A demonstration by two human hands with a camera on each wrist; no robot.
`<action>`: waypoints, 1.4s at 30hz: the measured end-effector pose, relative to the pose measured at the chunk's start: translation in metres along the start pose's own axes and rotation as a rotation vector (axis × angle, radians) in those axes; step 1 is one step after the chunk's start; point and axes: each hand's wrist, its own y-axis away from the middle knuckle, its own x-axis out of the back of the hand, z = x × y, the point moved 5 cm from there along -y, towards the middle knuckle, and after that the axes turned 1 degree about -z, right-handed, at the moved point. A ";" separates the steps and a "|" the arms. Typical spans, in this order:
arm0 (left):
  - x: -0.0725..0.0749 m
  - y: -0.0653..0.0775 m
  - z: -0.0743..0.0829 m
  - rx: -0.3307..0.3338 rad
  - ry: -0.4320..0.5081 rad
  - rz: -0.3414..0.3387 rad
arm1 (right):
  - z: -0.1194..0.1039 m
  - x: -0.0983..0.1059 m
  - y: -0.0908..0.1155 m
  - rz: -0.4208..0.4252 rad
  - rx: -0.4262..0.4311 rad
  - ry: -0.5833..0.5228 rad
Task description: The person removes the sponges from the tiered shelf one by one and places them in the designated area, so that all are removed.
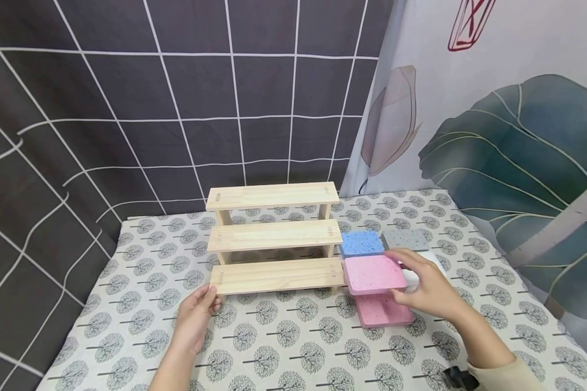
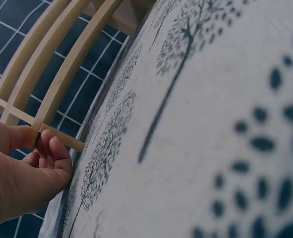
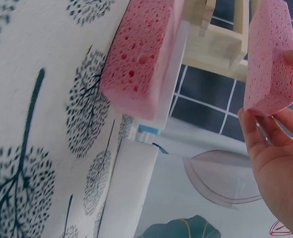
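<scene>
Three wooden steps make up a small shelf rack [image 1: 276, 276] on the patterned cloth. My left hand [image 1: 195, 316] pinches the left end of its lowest board between thumb and fingers, as the left wrist view also shows. In my right hand [image 1: 428, 285] a pink sponge [image 1: 374, 273] is held by its right side, thumb in front and fingers behind. This sponge is raised off the cloth, as seen in the right wrist view [image 3: 270, 57]. Below it another pink sponge [image 1: 383, 317] lies on the cloth, partly covered in the head view.
A blue sponge [image 1: 362, 243] and a grey sponge [image 1: 405, 239] lie behind the raised pink one, right of the rack. A white block [image 1: 434, 259] shows partly behind my right hand. Dark gridded cloth [image 1: 264, 87] hangs behind the table.
</scene>
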 end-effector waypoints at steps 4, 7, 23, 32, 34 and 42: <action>0.000 0.000 0.000 -0.003 -0.001 0.004 | 0.002 0.002 0.004 -0.006 -0.012 0.006; 0.000 0.001 0.001 -0.001 0.001 0.004 | 0.004 0.003 0.007 -0.004 -0.019 0.020; 0.000 0.001 0.000 -0.003 -0.001 0.000 | 0.022 0.012 0.027 -0.001 -0.063 0.081; 0.001 0.000 0.001 -0.004 0.000 0.001 | 0.029 0.017 0.037 -0.001 -0.087 0.085; 0.001 0.000 0.000 0.002 0.002 0.003 | 0.031 0.019 0.039 0.005 -0.086 0.092; 0.000 0.000 0.001 -0.014 0.000 -0.009 | 0.040 0.026 0.048 0.008 -0.127 0.089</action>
